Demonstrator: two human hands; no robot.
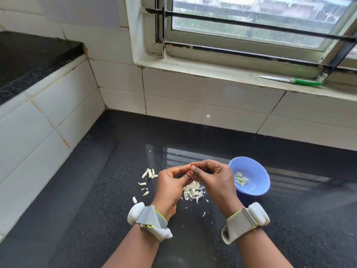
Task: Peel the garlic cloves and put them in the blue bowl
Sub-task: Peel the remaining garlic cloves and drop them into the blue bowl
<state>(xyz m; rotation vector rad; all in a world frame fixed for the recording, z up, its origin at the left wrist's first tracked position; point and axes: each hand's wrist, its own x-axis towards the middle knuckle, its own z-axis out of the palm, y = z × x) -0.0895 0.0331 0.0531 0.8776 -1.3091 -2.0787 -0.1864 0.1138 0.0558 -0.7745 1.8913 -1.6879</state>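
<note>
Both hands are meeting above the black counter (pixel 193 144), the left hand (pixel 170 185) and the right hand (pixel 214 178) curling their fingertips together and pinching a small garlic clove (pixel 193 172), mostly hidden between them. Just right of the right hand the blue bowl (pixel 257 190) is sitting with a few peeled cloves (pixel 240 179) inside, while a heap of papery skins (pixel 193 191) is lying directly beneath the hands. Unpeeled cloves (pixel 148 173) are lying scattered just left of the left hand.

Bare forearms; grey strap (pixel 152 219) with white round sensor each wrist; red-painted thumbnail (pixel 190 172).
</note>
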